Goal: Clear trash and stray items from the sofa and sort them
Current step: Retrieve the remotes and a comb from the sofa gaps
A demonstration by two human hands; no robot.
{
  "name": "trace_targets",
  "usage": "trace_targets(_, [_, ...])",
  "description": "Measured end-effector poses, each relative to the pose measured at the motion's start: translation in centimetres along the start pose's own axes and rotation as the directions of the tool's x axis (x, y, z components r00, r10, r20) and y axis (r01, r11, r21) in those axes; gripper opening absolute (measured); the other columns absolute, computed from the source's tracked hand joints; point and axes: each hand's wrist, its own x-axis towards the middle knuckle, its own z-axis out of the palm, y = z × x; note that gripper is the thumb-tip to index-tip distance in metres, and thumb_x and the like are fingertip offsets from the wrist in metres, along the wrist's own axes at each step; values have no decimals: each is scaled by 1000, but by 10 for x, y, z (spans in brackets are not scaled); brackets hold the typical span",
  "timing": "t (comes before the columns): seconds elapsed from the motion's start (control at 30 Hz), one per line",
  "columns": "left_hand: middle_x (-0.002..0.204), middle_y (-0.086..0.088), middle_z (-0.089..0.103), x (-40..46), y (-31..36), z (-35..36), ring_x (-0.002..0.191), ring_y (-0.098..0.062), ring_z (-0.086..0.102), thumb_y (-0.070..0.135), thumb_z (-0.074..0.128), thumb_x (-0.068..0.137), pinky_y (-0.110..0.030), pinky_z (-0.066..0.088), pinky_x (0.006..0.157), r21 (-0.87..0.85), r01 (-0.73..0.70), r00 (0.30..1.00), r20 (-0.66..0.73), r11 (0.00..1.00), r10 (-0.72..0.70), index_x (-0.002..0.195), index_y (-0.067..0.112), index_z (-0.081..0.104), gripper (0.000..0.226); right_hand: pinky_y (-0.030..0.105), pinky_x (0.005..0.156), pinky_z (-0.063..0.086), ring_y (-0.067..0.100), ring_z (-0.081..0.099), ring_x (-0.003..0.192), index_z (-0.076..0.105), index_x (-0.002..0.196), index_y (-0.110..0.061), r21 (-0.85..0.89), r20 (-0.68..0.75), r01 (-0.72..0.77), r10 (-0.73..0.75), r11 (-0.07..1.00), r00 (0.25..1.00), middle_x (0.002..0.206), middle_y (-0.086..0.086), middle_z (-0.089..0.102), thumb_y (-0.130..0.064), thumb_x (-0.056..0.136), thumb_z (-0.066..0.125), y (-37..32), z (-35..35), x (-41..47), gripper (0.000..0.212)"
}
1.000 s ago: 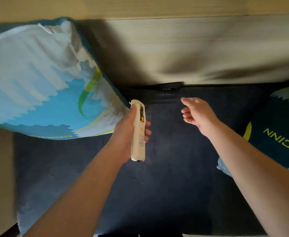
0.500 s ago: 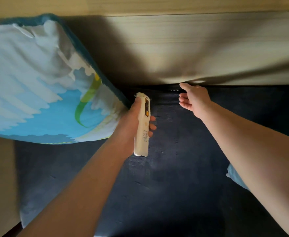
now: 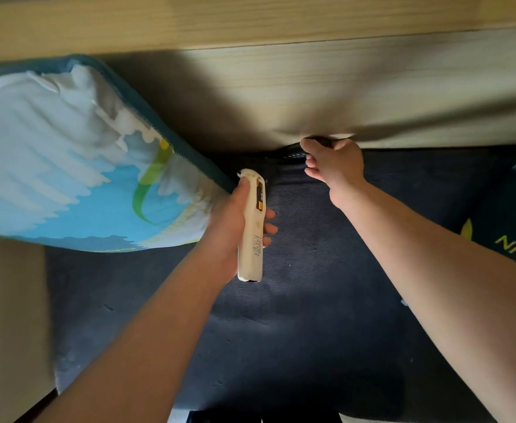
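Note:
My left hand (image 3: 235,221) is shut on a white remote control (image 3: 252,230), held upright over the dark blue sofa seat (image 3: 296,315) with its battery bay showing. My right hand (image 3: 333,164) reaches to the crease where the seat meets the beige backrest (image 3: 311,96). Its thumb and fingers curl around a black object (image 3: 290,151) wedged in that crease. Most of the black object is hidden by the hand and the backrest.
A blue and white printed cushion (image 3: 67,166) leans at the left against the backrest. A dark cushion with yellow lettering (image 3: 513,230) lies at the right edge. A wooden ledge (image 3: 250,19) runs along the top behind the sofa.
My right hand moved forward from mid-air to the seat crease and closed its fingers around the black object. My left hand kept hold of the white remote.

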Motion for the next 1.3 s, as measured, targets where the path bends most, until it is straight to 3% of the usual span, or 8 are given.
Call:
trace_targets(0.2, [77, -10, 69, -26, 4, 2, 56, -23, 62, 60, 50, 96, -32, 47, 53, -51, -24, 1000, -1, 998, 24, 112, 17, 65, 49, 23, 44, 53, 10, 60, 44, 69, 81, -1, -92, -101, 126, -136, 988, 986, 60, 4, 64, -17, 73, 77, -17, 14, -38, 20])
trace_targets(0.43, [76, -10, 72, -51, -1, -3, 56, -23, 64, 59, 53, 95, -32, 50, 53, -79, -43, 999, 11, 996, 44, 110, 17, 66, 46, 29, 41, 56, 12, 70, 50, 57, 96, 0, -100, -191, 204, -220, 974, 957, 80, 15, 71, -35, 70, 76, -38, -6, -90, 48])
trace_targets(0.57, [80, -14, 73, -63, -8, 0, 61, -27, 68, 59, 55, 94, -34, 53, 55, -132, -31, 999, 38, 991, 37, 106, 12, 68, 50, 24, 45, 53, 14, 75, 60, 52, 96, -9, 78, -225, 190, -168, 979, 960, 78, 8, 74, -38, 77, 80, -36, -37, -140, 44])
trace_targets(0.77, [97, -16, 76, -81, -33, 7, 89, -33, 76, 60, 55, 93, -40, 62, 68, -187, 64, 983, 181, 980, -30, 121, 10, 65, 59, 24, 50, 53, 10, 67, 57, 62, 94, -16, 482, -124, -69, 146, 873, 981, 69, -1, 73, -43, 85, 75, 11, -70, -232, 31])
trace_targets(0.9, [85, -13, 71, -101, -46, 12, 77, -29, 72, 65, 61, 84, -36, 58, 67, -235, 125, 952, 304, 964, -49, 106, 7, 68, 63, 26, 54, 54, 12, 67, 61, 60, 94, -15, 598, -48, -103, 163, 795, 985, 75, 3, 73, -37, 86, 76, 37, -84, -296, 28])
trace_targets(1.1, [83, -5, 63, -127, -69, 28, 77, -22, 62, 70, 72, 73, -37, 50, 77, -161, 119, 914, 404, 980, -44, 79, 20, 70, 51, 28, 60, 58, 20, 73, 70, 55, 96, -8, 524, -168, 60, 34, 850, 985, 83, 13, 76, -32, 66, 88, 56, -96, -353, 50])
trace_targets(1.2, [94, -7, 67, -140, -81, 40, 90, -25, 67, 60, 87, 64, -41, 56, 87, -145, 113, 902, 429, 983, -41, 89, 18, 72, 51, 24, 56, 55, 17, 72, 66, 53, 98, -8, 377, -239, 124, -33, 918, 970, 80, 12, 75, -26, 67, 84, 69, -99, -368, 47])
trace_targets(1.3, [85, -9, 69, -152, -94, 55, 85, -27, 72, 46, 95, 58, -41, 59, 78, -126, 136, 909, 410, 983, -73, 97, 9, 71, 59, 22, 54, 53, 13, 69, 62, 50, 96, -12, 185, -240, 143, -97, 972, 966, 77, 1, 73, -27, 65, 85, 86, -105, -386, 48])
